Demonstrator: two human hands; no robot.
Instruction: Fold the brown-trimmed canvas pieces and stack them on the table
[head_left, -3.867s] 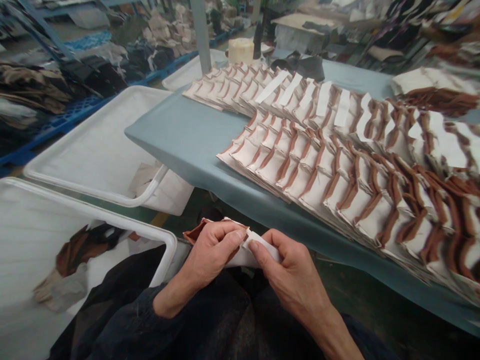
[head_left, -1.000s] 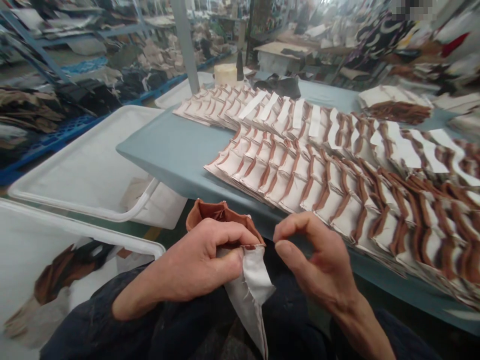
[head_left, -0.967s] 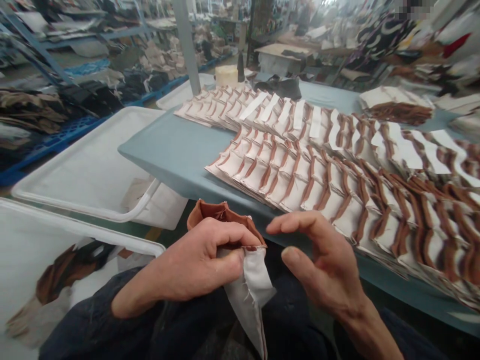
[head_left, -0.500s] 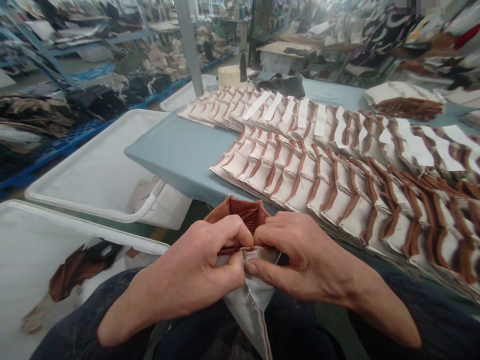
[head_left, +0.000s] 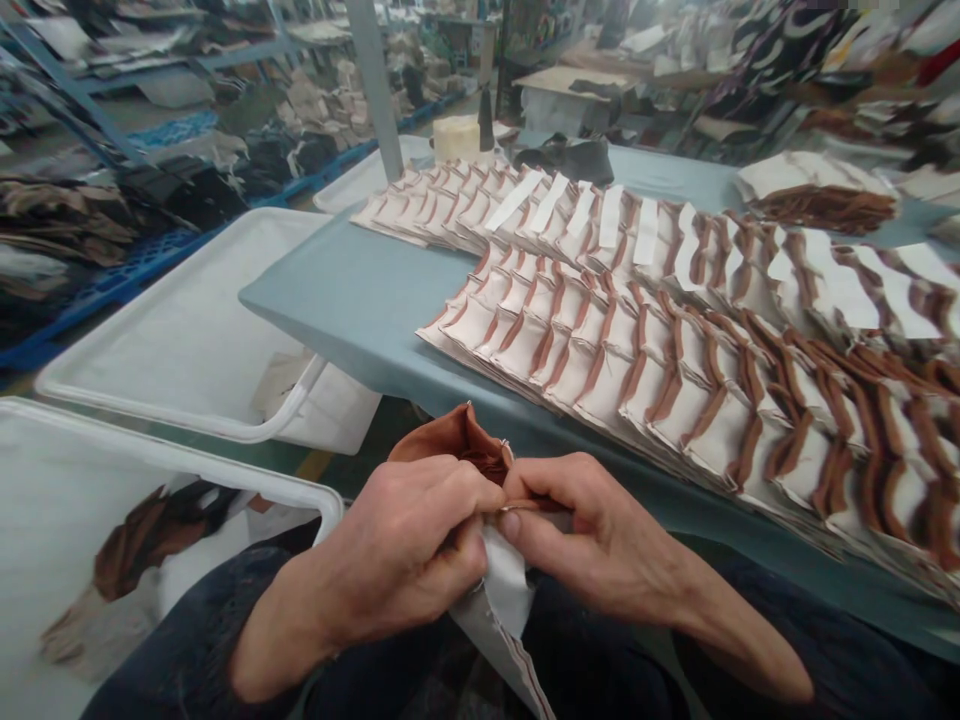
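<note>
Pinching brown-and-white fabric piece [head_left: 480,455] between both hands, left hand [head_left: 405,550] fingers clenched on it, right hand [head_left: 592,535] fingers gripping its edge

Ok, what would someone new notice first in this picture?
Rows of fabric pieces, brown and white, overlap like shingles across the grey table at right. At bottom centre the left hand and right hand both pinch a single piece over the lap, beside white bins at left.

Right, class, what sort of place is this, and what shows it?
Likely a sewing workshop: overlapping rows of identical brown-and-white fabric pieces cover the blue worktable, and white bins stand beside it.
</note>
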